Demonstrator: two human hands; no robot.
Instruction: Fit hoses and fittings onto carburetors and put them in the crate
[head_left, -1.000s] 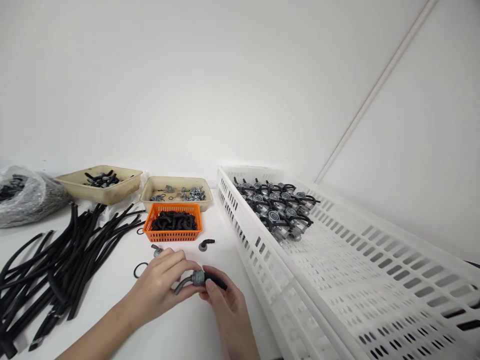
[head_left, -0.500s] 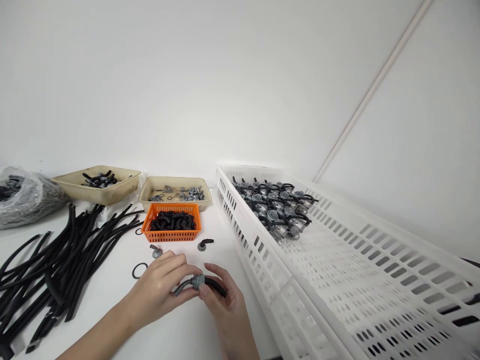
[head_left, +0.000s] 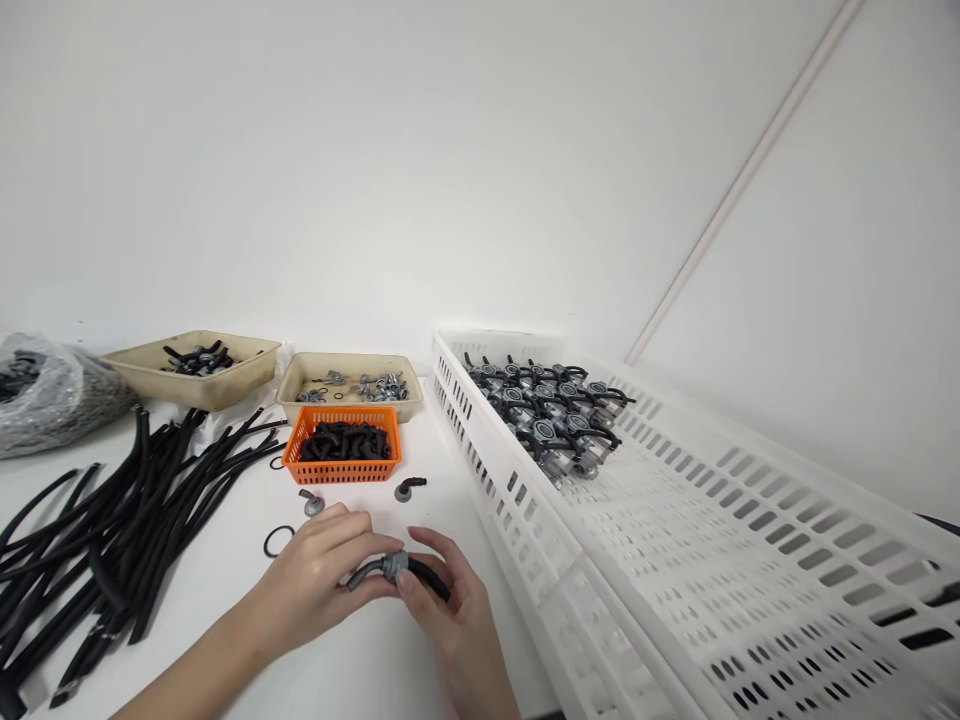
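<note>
Between both hands, above the white table, is a grey fitting [head_left: 394, 566] with a thin bent spout pointing left. A short black hose [head_left: 430, 577] runs from its right side. My left hand [head_left: 322, 572] is closed, its fingertips on the fitting and spout. Thumb and fingers of my right hand [head_left: 463, 612] close around the hose where it meets the fitting; the palm partly hides the hose end. Just beyond my left knuckles lies a loose grey fitting [head_left: 314, 506]. Another grey fitting with a black elbow [head_left: 410, 488] lies farther right. A black rubber ring [head_left: 278, 541] is left of my left hand.
An orange basket [head_left: 341, 474] holds short black hoses. Behind it stand two beige trays [head_left: 352, 362] [head_left: 247, 380] with grey parts. Long black hoses [head_left: 150, 500] and a plastic bag [head_left: 82, 405] are left. A white crate [head_left: 517, 545] with rows of assemblies [head_left: 546, 430] walls off the right.
Both hands stay in place around the fitting and hose, with hardly any visible shift. The surrounding things look the same.
</note>
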